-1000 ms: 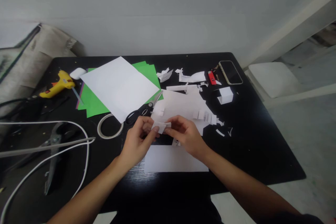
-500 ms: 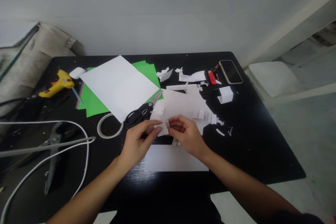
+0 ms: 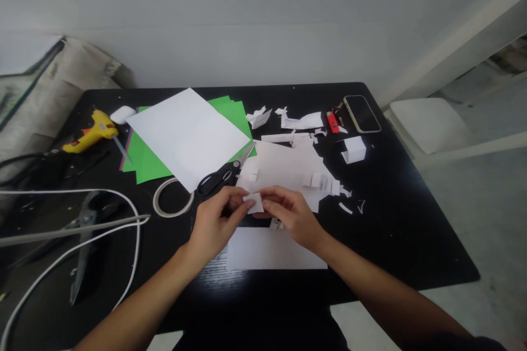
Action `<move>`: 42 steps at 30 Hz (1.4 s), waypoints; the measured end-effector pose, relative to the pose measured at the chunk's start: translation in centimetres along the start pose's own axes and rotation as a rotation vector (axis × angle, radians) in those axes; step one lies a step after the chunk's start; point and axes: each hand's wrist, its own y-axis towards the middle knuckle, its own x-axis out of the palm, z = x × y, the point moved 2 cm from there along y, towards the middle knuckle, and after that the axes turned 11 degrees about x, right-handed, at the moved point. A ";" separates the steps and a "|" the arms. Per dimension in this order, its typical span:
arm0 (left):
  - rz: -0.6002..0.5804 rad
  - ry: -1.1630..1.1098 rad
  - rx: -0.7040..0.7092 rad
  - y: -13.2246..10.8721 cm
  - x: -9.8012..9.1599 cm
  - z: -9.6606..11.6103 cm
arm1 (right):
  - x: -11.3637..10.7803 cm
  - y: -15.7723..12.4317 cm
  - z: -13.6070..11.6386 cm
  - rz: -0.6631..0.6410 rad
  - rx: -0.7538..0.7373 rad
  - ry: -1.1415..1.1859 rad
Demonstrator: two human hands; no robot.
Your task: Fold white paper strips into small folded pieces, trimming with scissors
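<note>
Compared with the earlier frame, the right hand (image 3: 297, 218) has shifted slightly inward, and the small paper piece (image 3: 254, 203) now shows as a compact square, with no flap sticking out to its right. Everything else on the black desk (image 3: 395, 230) lies as it did. The left hand (image 3: 216, 225) pinches the piece with its thumb on the front; the right grip grasps the opposite edge with its fingertips. Holding both edges probably keeps the piece steady and any fold pressed together. It is held over the near side of a cut white sheet (image 3: 284, 164), beyond a paper rectangle (image 3: 275, 249).

The scissors (image 3: 236, 164) lie with their blades on that sheet and their handles towards the left hand, perhaps for easy reach. The phone (image 3: 362, 114) and red lighter (image 3: 332, 122) rest at the far right, likely out of the way. As for containers, a folded paper box (image 3: 354, 150) stands to the right, its contents not discernible; a rounded white case (image 3: 123, 115) near the yellow glue gun (image 3: 94, 131) looks closed, so its inside cannot be told
</note>
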 end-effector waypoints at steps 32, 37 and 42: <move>-0.040 0.015 0.067 0.4 -0.2 0.0 | -0.2 0.0 0.1 0.178 -0.244 -0.462; 0.011 -0.124 -0.128 0.7 0.0 -1.2 | -0.5 -0.8 -1.6 0.273 -0.314 -0.463; -0.038 -0.233 -0.197 1.1 -0.3 -1.5 | -0.1 -4.0 -1.4 0.067 -0.326 -0.823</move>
